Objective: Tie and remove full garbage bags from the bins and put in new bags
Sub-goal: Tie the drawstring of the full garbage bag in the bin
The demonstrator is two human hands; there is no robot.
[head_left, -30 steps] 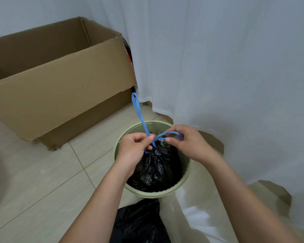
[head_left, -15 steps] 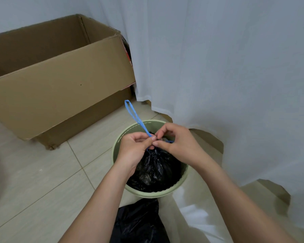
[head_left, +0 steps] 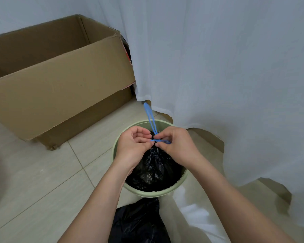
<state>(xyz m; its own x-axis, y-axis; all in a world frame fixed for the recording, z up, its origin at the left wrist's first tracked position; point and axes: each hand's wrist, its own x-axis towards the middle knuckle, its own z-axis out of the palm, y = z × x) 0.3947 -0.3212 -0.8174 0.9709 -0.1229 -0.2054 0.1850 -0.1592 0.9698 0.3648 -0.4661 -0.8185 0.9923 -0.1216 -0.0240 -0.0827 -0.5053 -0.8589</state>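
The bin (head_left: 148, 192) is a round, pale green plastic container standing upright on the tiled floor, in the lower centre of the frame. The full garbage bag (head_left: 152, 170) inside it is black, glossy and crumpled, with its mouth gathered into a bunched neck at the top of the bin. The drawstring (head_left: 149, 118) is a flat blue plastic band. One narrow loop rises from the neck toward the upper centre of the frame, tilted slightly left, and a second short section (head_left: 162, 141) runs sideways across the neck. A second black bag (head_left: 139, 223) lies crumpled on the floor at the bottom centre, just beside the bin's near wall.
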